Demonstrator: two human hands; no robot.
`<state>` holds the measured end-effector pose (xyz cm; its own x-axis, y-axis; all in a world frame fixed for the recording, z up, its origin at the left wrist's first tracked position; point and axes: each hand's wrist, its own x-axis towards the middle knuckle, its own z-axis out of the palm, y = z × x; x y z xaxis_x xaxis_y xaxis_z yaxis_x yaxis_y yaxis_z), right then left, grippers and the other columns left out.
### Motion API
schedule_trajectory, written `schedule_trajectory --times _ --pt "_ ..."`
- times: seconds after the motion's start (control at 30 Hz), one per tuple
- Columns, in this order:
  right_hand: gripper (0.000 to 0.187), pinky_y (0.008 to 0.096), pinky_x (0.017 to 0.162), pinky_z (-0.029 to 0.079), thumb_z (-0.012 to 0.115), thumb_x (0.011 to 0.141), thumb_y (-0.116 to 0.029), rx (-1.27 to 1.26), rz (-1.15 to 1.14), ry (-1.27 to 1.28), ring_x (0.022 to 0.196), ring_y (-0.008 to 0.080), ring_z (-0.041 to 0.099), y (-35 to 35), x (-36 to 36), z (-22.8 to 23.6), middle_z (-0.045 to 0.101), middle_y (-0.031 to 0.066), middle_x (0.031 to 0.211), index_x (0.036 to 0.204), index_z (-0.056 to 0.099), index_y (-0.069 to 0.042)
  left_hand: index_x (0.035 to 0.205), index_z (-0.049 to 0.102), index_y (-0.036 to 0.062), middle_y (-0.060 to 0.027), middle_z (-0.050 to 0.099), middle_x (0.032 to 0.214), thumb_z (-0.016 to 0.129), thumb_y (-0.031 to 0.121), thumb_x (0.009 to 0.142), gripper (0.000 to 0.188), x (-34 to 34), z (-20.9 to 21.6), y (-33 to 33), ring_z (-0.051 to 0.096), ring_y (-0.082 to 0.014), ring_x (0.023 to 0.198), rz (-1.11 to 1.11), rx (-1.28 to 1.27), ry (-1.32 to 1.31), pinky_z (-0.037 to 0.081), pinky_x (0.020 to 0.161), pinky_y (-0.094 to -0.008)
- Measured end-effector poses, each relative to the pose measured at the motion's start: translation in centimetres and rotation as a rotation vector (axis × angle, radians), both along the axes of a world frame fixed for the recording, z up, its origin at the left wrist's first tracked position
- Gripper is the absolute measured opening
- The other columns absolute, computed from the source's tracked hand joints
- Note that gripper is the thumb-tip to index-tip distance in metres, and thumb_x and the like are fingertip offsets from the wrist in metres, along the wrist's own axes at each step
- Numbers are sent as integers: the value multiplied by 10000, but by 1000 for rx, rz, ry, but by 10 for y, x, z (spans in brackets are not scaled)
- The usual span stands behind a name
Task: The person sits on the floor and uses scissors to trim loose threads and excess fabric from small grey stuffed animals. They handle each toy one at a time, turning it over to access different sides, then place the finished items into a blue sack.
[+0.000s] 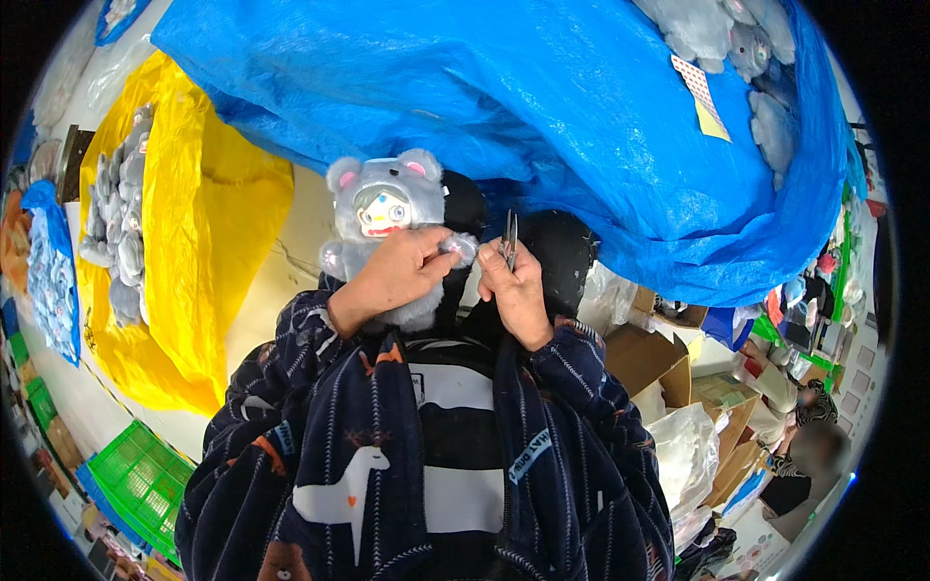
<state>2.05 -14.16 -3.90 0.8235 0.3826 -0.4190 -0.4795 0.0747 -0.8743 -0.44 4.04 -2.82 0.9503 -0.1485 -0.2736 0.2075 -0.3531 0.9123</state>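
Blue sheeting [465, 87] walled off the workspace from eleven o'clock round to three, its lower edge sagging close to the person's dark knees [562, 254], while a yellow bag [208, 232] bounded it at nine. Between that bag and the grey plush toy [386, 208], a strip of pale floor [276, 271] gave some room; toward four o'clock, cardboard boxes [644, 368] crowded the right elbow. Just off centre toward ten, the toy sat upright against the lap, facing up. The left hand [395, 273] reached across it, pinching its outstretched paw [461, 250]; at three, the right hand [513, 290] was closed round a slim metal tool [511, 237], points toward twelve. Whether the right fingertips touched the paw was hard to tell. The tool's lower end vanished in the palm, the left hand and wrist masked part of the toy's belly, and the dark circular rim cut off a green crate [145, 489] at eight.
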Motion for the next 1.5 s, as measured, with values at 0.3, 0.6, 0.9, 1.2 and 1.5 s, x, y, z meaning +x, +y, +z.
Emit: schedule_trajectory --times 0.3,0.6,0.9,1.2,1.5 --pt "163 232 505 394 614 894 -172 -88 -77 -124 568 54 468 -6 24 34 527 -1 712 924 575 -17 756 544 1 -193 545 610 608 219 831 239 2 -12 -5 539 -371 556 3 179 -211 398 507 -408" --pt "177 279 622 466 628 876 -147 -380 62 -589 701 116 572 3 20 13 624 41 785 888 599 27 756 552 5 -26 509 560 555 223 920 273 -3 -12 -9 421 -75 495 -8 -66 -148 346 450 -268" --pt "236 307 569 469 700 802 -198 -522 50 -564 618 185 608 -4 3 25 608 127 672 818 576 2 762 551 21 -14 512 523 452 269 967 337 6 9 -22 451 -68 399 143 -311 206 346 385 -235" --pt "222 345 686 500 645 814 -133 -570 0 -378 781 311 647 -27 7 11 647 185 892 988 612 1 1033 600 -7 -22 540 553 438 252 972 311 2 6 -18 467 -70 408 202 -277 172 361 394 -232" --pt "251 316 553 454 635 828 -188 -424 124 -363 575 156 570 6 12 -12 644 132 710 887 625 56 1097 592 5 -52 571 672 613 174 872 283 -29 18 -10 520 -125 558 261 -5 -183 420 516 -273"
